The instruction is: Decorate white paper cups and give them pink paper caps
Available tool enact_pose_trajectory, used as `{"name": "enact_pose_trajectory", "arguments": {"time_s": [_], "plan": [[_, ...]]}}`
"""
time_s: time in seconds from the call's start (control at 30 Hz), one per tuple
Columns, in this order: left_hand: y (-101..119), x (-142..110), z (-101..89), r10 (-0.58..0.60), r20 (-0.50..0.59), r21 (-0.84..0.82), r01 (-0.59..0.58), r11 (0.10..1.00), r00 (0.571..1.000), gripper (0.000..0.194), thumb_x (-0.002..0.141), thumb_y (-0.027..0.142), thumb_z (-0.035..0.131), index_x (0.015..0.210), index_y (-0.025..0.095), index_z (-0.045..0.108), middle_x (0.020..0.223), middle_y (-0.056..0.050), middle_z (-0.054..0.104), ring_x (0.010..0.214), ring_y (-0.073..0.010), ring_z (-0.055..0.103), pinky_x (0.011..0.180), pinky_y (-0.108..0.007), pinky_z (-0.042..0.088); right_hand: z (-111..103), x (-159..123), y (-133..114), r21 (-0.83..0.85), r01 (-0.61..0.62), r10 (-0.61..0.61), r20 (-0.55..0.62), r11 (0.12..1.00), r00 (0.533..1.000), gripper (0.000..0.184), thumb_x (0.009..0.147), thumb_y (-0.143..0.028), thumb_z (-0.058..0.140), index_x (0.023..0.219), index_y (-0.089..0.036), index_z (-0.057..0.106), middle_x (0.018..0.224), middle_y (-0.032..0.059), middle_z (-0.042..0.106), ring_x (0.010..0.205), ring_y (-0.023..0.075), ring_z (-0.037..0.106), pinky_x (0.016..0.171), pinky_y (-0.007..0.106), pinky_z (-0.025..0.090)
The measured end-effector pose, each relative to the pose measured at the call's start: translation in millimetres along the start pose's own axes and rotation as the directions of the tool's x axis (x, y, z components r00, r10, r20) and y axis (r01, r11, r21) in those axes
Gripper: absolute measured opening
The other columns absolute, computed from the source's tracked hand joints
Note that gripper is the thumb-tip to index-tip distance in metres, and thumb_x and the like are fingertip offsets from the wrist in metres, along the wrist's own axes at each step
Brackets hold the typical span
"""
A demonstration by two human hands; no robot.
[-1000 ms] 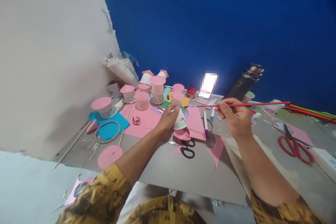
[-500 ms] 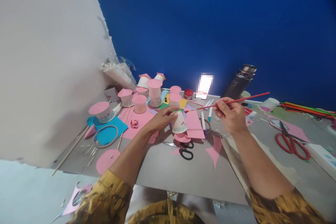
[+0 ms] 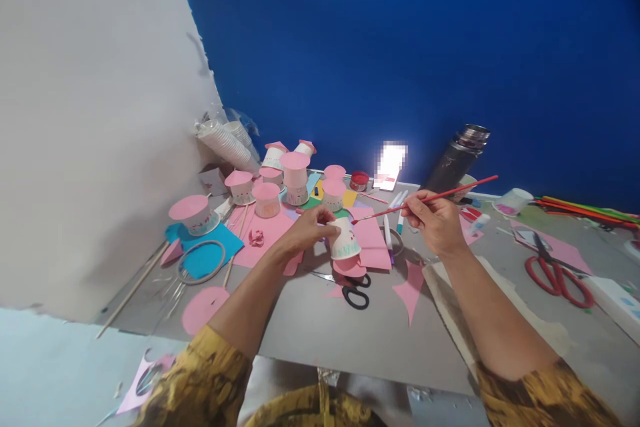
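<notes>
Fingers of my left hand (image 3: 316,228) grip a white paper cup (image 3: 345,243) turned upside down and tilted, with green strokes near its rim and small red marks on its side. A thin red paintbrush (image 3: 445,193) is pinched in my right hand (image 3: 434,220). Its red tip meets or nearly meets the cup's upper right side; whether they touch I cannot tell. Under the cup shows a pink paper piece (image 3: 350,268), and just below lie black-handled scissors (image 3: 356,297). A small round pot of red paint (image 3: 359,180) stands behind.
Several decorated cups with pink paper tops (image 3: 295,180) stand at back left, near stacked plain cups (image 3: 227,143). A dark flask (image 3: 455,160) leans by the blue wall beside a bright phone (image 3: 391,167). Red-handled scissors (image 3: 557,277) and a cloth (image 3: 450,307) lie right.
The cup has turned and tilted in my left hand, shifting slightly right and down. My right hand and the brush have moved a little left, and the brush tip is lower.
</notes>
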State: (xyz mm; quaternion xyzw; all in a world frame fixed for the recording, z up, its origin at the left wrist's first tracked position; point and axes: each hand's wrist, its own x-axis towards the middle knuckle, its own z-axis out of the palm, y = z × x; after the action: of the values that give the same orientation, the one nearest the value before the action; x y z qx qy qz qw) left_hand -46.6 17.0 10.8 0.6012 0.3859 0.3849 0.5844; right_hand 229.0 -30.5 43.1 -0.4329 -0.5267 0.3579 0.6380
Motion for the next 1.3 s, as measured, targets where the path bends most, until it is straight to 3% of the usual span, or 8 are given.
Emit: {"name": "enact_pose_trajectory", "arguments": {"time_s": [0.2,0.67,0.83,1.13,1.3], "plan": [[6.9,-1.3,0.9,-0.029,0.034,-0.181,0.035,0.983,0.999,0.031,0.072,0.026,0.077,0.102,0.019,0.076,0.098,-0.009,0.074,0.085,-0.0213,0.066,0.070,-0.029,0.049,3.7,-3.7,-3.7,0.031,0.002,-0.003,0.046,1.000,0.999,0.033,0.078,-0.048,0.084,0.077,-0.019,0.070,0.063,0.0018,0.069,0.046,0.0086,0.048,0.042,0.023,0.034],[7.9,-1.4,1.7,-0.062,0.082,-0.209,0.078,0.975,0.995,0.030,0.073,0.035,0.078,0.096,0.016,0.078,0.089,-0.008,0.074,0.078,-0.0187,0.064,0.073,-0.030,0.046,6.3,-6.4,-3.8,0.046,-0.020,0.016,0.081,0.999,0.997,0.031,0.078,-0.047,0.085,0.078,-0.019,0.072,0.063,0.0022,0.069,0.046,0.0084,0.048,0.042,0.022,0.033],[7.9,-0.9,2.0,-0.075,0.064,-0.203,0.086,0.975,0.995,0.030,0.071,0.036,0.079,0.093,0.016,0.078,0.086,-0.007,0.073,0.077,-0.0183,0.063,0.073,-0.030,0.045,7.5,-7.1,-9.4,0.106,-0.020,0.014,0.052,0.994,0.999,0.032,0.074,-0.047,0.088,0.077,-0.020,0.072,0.063,0.0015,0.069,0.046,0.0078,0.048,0.043,0.022,0.033],[5.2,2.1,0.9,-0.088,0.060,-0.177,0.097,0.979,0.994,0.037,0.070,0.040,0.078,0.096,0.014,0.077,0.088,-0.009,0.073,0.076,-0.0170,0.061,0.068,-0.029,0.039,9.6,-9.2,-5.5,0.032,-0.028,0.024,0.104,0.999,0.994,0.031,0.079,-0.046,0.084,0.079,-0.018,0.072,0.066,0.0030,0.071,0.047,0.0074,0.049,0.043,0.021,0.034],[2.4,3.6,1.0,-0.115,0.038,-0.179,0.120,0.977,0.993,0.038,0.069,0.042,0.080,0.094,0.014,0.074,0.089,-0.009,0.072,0.078,-0.0179,0.061,0.069,-0.030,0.041,9.5,-9.5,-7.4,0.107,-0.033,0.024,0.084,0.994,0.996,0.031,0.076,-0.046,0.087,0.078,-0.019,0.071,0.065,0.0017,0.070,0.046,0.0075,0.048,0.044,0.022,0.033]]}}
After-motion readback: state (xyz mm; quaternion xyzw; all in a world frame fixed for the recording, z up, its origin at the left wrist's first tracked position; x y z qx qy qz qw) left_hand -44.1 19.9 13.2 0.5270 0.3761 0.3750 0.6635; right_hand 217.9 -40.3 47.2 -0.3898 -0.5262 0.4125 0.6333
